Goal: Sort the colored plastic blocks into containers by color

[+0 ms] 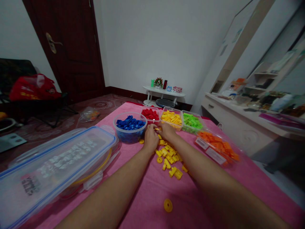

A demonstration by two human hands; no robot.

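Observation:
My left hand point(151, 137) and my right hand point(166, 131) are close together at the far end of a loose pile of yellow building blocks point(169, 155). The fingers of both hands are curled. Bits of yellow show between them, but what each hand grips is hidden. To the left of my left hand stands a round tub of blue blocks point(130, 124). Just beyond the hands are a box of red blocks point(150, 114) and a clear box of yellow blocks point(171, 117). A yellow ring-shaped piece point(168, 205) lies alone near the front.
Green blocks point(192, 121) fill a box at the back right, with a clear box of orange blocks point(218, 147) nearer. Large blue-rimmed plastic lids point(62, 168) lie stacked at the left. Everything stands on a pink cloth point(143, 197). A dresser point(240, 127) is beyond, right.

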